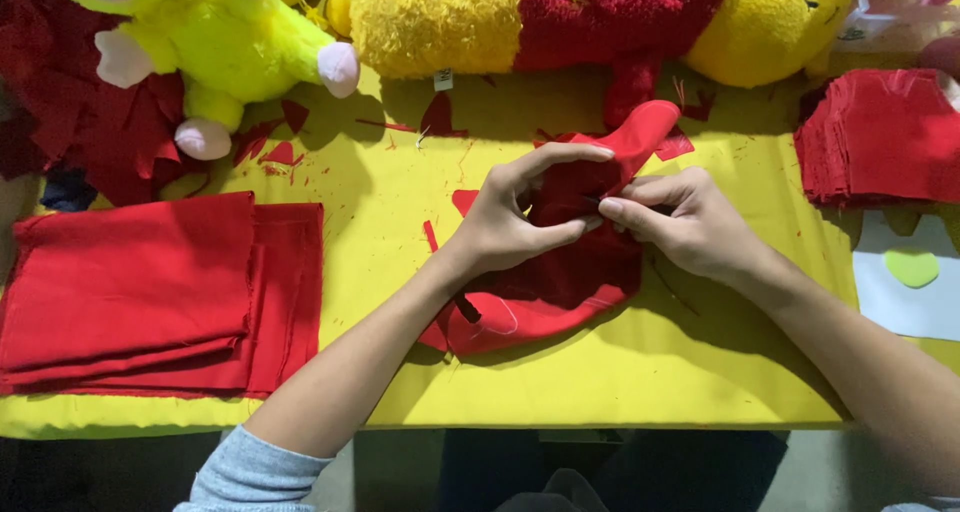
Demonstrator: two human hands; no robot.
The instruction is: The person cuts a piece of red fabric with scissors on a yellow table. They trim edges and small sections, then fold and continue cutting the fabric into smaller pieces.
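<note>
A: Red cloth piece (560,272) mid-table on yellow cover (640,372), both hands pinching it?
B: Yes, left hand (520,217), right hand (690,222) closed on it. Folded stack (150,292) untouched, cut pile (880,137) done.

plush toys (600,17) cropped above, fingertips (590,204) buried in cloth (560,282)

Both hands are pinching the red fabric piece (560,282) in the middle of the yellow table (640,372): left hand (520,217) and right hand (690,222) fingertip to fingertip. Folded red cloth (150,292) lies left of it, stacked red cutouts (880,137) right, and plush toys (520,17) behind.
</note>
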